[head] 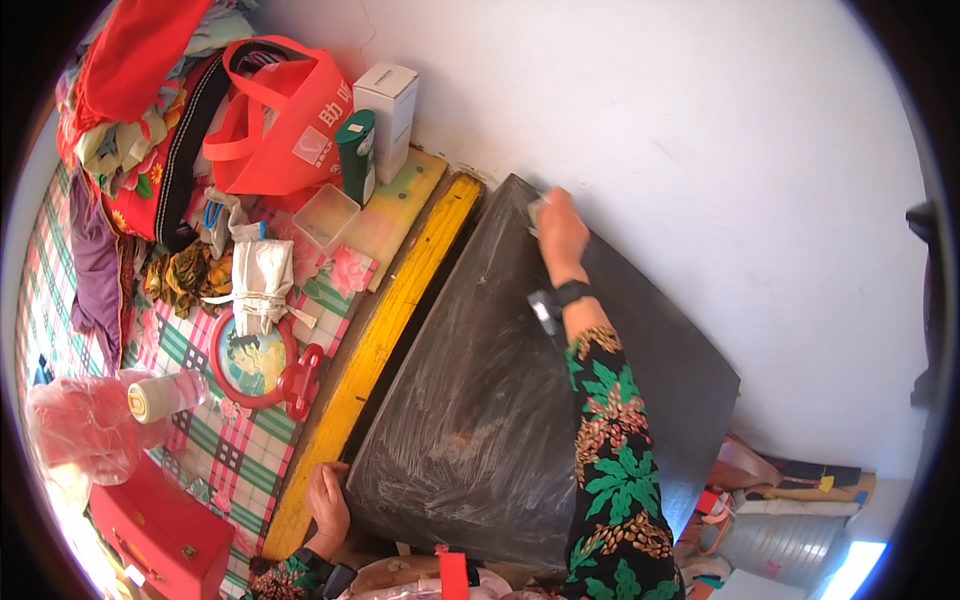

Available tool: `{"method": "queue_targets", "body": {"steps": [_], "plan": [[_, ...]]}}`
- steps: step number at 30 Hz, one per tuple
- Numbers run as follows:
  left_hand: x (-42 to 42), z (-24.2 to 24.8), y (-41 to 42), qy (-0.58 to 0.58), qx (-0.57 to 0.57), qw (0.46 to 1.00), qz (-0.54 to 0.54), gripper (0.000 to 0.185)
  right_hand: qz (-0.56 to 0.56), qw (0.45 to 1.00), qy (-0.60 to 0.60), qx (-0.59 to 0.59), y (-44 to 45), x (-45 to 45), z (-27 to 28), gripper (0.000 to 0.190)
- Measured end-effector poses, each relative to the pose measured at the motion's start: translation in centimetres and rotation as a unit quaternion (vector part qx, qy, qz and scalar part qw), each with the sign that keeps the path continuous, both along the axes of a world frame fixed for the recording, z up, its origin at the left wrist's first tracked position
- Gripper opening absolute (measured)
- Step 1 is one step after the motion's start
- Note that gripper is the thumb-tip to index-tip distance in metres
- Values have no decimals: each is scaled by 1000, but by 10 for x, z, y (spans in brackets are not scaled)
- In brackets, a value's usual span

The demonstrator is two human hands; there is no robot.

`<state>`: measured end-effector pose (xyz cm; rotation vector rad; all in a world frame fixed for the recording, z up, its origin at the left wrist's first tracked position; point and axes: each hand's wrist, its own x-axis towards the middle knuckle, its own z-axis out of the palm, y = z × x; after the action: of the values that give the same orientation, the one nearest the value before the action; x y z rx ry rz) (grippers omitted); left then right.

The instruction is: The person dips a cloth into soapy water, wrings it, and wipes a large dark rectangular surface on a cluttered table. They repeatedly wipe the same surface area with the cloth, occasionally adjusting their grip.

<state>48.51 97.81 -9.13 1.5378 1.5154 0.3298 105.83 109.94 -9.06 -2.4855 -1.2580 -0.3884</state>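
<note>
A dark tabletop (442, 420) spreads before me, covered in whitish smears and streaks. Near its far corner by the wall, my right hand (562, 234) is closed around a small pale object (534, 212), mostly hidden by the fingers and too unclear to identify. A black band circles that wrist, and a small device with a white face (542, 312) shows beside it. My left hand (328, 501) rests at the table's near left corner, beside a yellow wooden rail (390, 315). Its fingers are loosely curled, and part of them is turned from view.
On the plaid cloth (259, 450) at left lie a round red-framed mirror (253, 367), a lidded bottle (166, 395) and a red case (165, 521). A red tote bag (289, 127), green canister (357, 157) and white box (388, 120) stand farther back. A white wall (675, 150) borders the table.
</note>
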Motion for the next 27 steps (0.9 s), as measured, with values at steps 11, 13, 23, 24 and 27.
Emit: {"method": "queue_targets", "body": {"steps": [11,13,23,24,27], "plan": [[-4,-8,-3,-40,-6,999,0,40,-149,988,34,21,-39,5,1,20],[-5,-11,-3,-33,-13,999,-3,41,10,1000,18,12,12,-25,-5,12],[-7,-9,-1,-54,-8,998,-21,42,-311,944,67,-87,-180,19,28,16],[-7,-10,-2,-39,-10,999,-20,43,-303,950,40,-60,-183,13,31,14],[-8,-13,-2,-26,11,999,-22,43,-248,964,92,38,-122,-37,21,12]]}}
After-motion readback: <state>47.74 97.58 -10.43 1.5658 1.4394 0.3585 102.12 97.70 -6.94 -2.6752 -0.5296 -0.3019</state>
